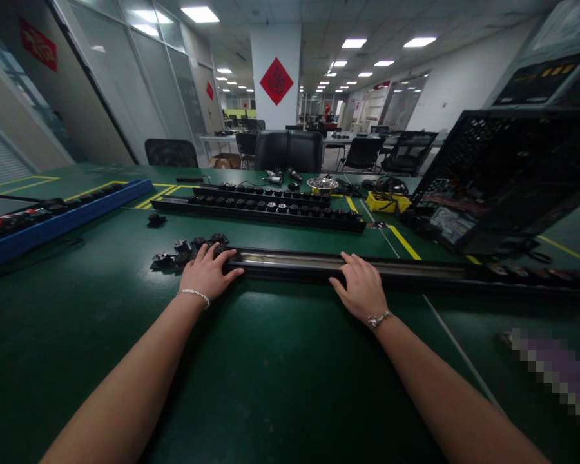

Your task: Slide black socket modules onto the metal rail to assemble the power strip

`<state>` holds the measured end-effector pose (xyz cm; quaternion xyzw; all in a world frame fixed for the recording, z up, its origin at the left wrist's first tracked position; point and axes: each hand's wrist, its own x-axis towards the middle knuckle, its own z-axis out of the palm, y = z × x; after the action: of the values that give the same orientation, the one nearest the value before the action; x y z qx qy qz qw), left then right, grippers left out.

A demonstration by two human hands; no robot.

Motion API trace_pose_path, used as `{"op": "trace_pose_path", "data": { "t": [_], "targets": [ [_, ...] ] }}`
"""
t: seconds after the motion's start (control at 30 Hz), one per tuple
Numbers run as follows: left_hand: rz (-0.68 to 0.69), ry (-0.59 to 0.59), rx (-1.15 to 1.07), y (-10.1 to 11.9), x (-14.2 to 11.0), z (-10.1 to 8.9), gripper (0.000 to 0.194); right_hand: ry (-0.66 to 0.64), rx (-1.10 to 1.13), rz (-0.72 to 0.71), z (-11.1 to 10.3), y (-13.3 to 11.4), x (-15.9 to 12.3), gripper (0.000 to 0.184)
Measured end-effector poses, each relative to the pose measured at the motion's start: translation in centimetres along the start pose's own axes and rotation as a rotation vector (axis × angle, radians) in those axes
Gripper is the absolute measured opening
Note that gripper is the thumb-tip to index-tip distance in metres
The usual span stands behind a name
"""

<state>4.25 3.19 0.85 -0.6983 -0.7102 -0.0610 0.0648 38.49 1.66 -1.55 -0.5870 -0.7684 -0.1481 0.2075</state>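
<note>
A long black rail (285,263) with a shiny metal channel lies across the green table in front of me. My left hand (207,272) is at its left end, fingers spread, with the thumb touching the near side. Small black parts (174,254) with metal tops sit in a loose cluster beside and behind that hand. My right hand (362,287) holds the rail farther right, fingers over the channel and thumb against the near wall. Toward the right end, a row of similar black pieces (536,274) sits in the rail.
Two black rails (270,212) filled with parts lie farther back. A blue rail (67,222) stands at the left, one loose black part (156,220) near it. Behind are a metal bowl (322,185) and yellow box (388,202). An open computer case (493,180) stands at right.
</note>
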Motion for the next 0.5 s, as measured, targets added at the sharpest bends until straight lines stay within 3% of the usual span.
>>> {"op": "trace_pose_path", "data": {
  "t": [0.5],
  "targets": [
    [-0.054, 0.015, -0.068, -1.3, 0.2, 0.4, 0.057, 0.008, 0.013, 0.007, -0.1, -0.1, 0.0, 0.028]
  ]
}}
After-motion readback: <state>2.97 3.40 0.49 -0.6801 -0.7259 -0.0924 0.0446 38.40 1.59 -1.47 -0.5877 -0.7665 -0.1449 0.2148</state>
